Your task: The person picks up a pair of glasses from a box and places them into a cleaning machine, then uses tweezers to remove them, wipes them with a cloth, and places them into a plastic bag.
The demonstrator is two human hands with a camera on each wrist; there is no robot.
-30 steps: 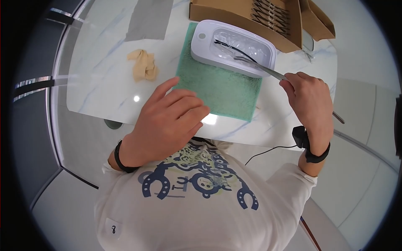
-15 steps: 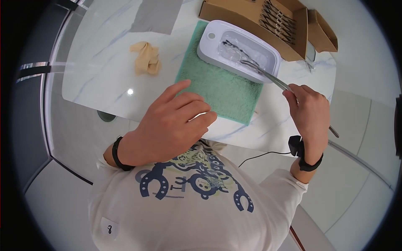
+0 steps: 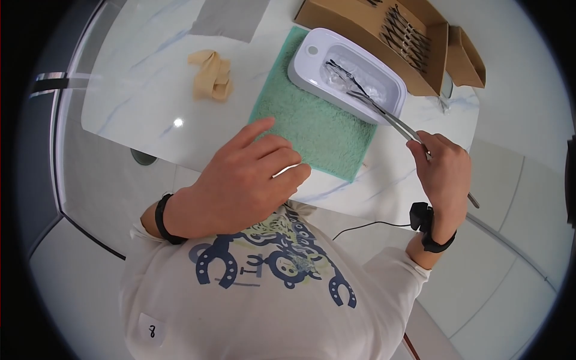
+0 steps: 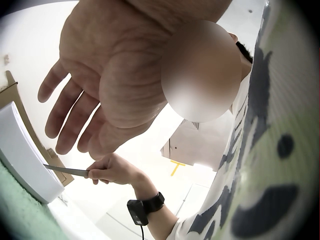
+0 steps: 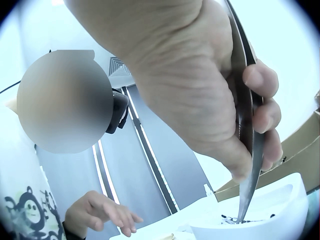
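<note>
My right hand grips long metal tweezers, whose tips reach over the rim into the white oblong basin. In the basin lie dark thin-framed glasses parts in clear, water-like contents; whether the tips touch them I cannot tell. The right wrist view shows the tweezers between thumb and fingers, tips down at the basin. My left hand hovers over the near left edge of the green towel, fingers relaxed and holding nothing; its palm is bare in the left wrist view.
A cardboard box with a row of dark frames stands behind the basin, a smaller carton piece to its right. A beige cloth and a grey sheet lie on the left of the marble table.
The head view has shifted, so the table items sit further right and turned. The tweezers remain in my right hand at the basin. My left hand stays near the towel, still holding nothing.
</note>
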